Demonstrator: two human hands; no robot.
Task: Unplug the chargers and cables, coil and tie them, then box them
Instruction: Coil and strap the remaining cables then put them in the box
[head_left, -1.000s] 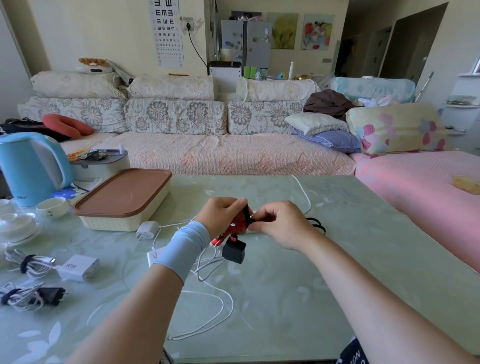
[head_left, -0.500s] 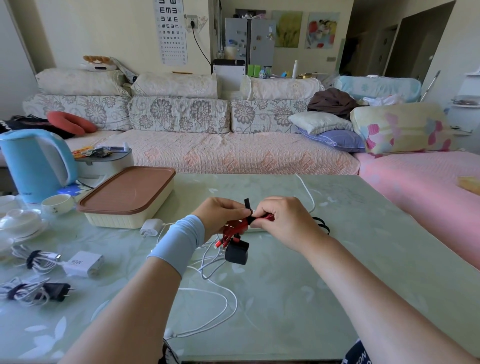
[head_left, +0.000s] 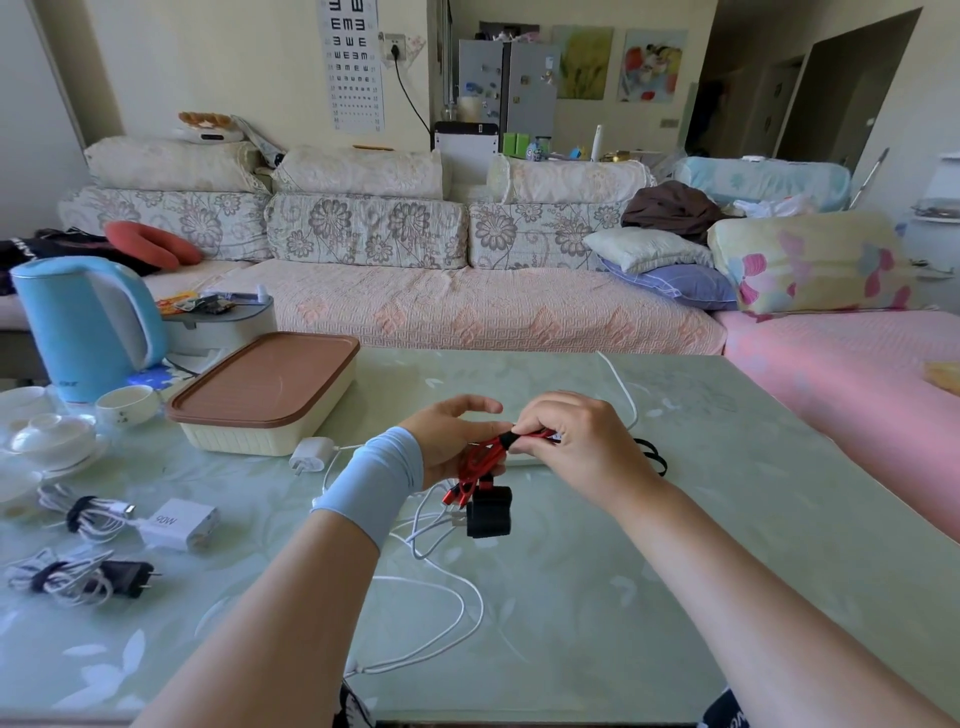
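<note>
Loops of the red cable (head_left: 480, 460) sit folded in the left hand (head_left: 449, 441), whose grip is clenched round them so the coil cannot spring apart. The bundle is held above the tabletop (head_left: 675, 519), between both hands. The right hand (head_left: 576, 444) pinches the black tie (head_left: 506, 441) at the coil's upper end, probably to cinch it, so I judge coiling done and tying under way. The bundle's long axis slants from the right fingers down toward the person. Its red plugs and the black charger (head_left: 488, 512) hang at the low end, over a loose white cable (head_left: 470, 603). The lidded box (head_left: 265, 389) stands well apart, to the left.
</note>
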